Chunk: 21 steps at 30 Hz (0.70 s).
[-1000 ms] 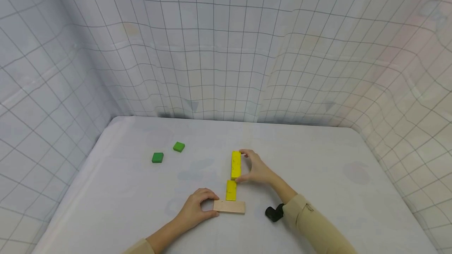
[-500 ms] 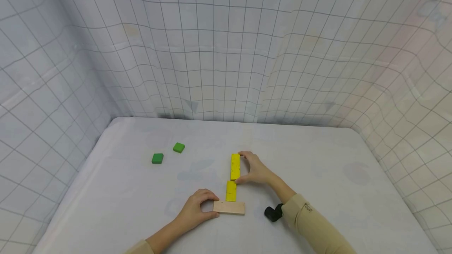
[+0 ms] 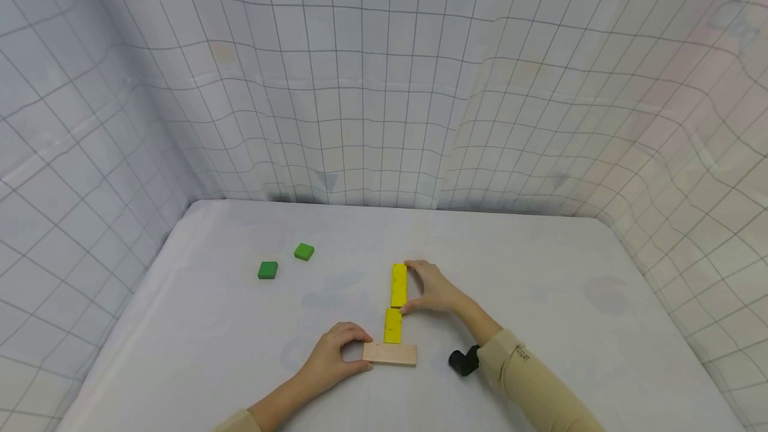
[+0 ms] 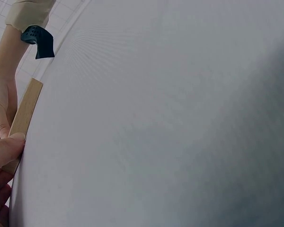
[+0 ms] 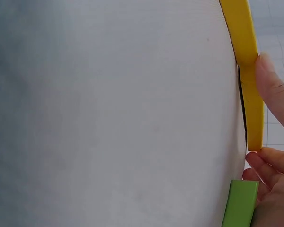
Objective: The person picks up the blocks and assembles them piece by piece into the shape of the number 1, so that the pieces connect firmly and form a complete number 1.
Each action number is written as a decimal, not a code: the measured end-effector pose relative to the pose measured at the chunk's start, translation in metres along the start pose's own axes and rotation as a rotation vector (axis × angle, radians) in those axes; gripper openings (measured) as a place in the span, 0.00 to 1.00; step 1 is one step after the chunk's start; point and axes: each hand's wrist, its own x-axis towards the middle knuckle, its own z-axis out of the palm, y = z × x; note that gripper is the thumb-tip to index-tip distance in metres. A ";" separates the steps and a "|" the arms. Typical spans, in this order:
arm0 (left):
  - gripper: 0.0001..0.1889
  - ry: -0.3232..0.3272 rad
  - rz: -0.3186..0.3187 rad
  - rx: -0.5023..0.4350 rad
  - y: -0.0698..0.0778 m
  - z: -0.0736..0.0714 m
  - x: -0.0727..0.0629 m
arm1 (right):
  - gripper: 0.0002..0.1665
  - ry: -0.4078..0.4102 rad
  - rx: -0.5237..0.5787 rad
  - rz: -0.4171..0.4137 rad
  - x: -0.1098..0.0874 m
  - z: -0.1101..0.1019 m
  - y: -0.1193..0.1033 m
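Note:
My left hand (image 3: 335,352) pinches the left end of a plain wooden block (image 3: 390,354), which lies crosswise on the table; in the left wrist view its thumb presses along the block's side. A long yellow block (image 3: 399,285) is held end to end by my right hand (image 3: 437,291), thumb at the near end and fingertips at the far end. Between the two held pieces lies a shorter yellow block (image 3: 393,326), right at the wooden block's far side. In the right wrist view the right thumb (image 5: 270,78) sits where the long yellow block (image 5: 252,111) meets the other yellow one.
Two small green blocks, one darker (image 3: 267,270) and one lighter (image 3: 304,251), lie back left on the white table (image 3: 528,265). Gridded white cloth (image 3: 384,85) hangs around the far side and sides. A black wrist mount (image 3: 463,362) protrudes from the right sleeve.
The long yellow block in my right hand has shifted slightly toward me and left, closer in line with the shorter yellow block. My left hand and the wooden block stay put.

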 end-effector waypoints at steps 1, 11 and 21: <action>0.16 0.000 -0.001 -0.001 0.000 0.000 0.000 | 0.58 -0.003 0.000 0.002 0.000 0.000 0.000; 0.17 -0.004 -0.009 0.007 0.002 -0.001 0.001 | 0.45 -0.017 -0.018 0.004 0.002 -0.002 0.001; 0.17 0.006 0.003 0.006 0.002 0.000 0.001 | 0.43 0.023 -0.009 -0.001 0.003 0.000 -0.001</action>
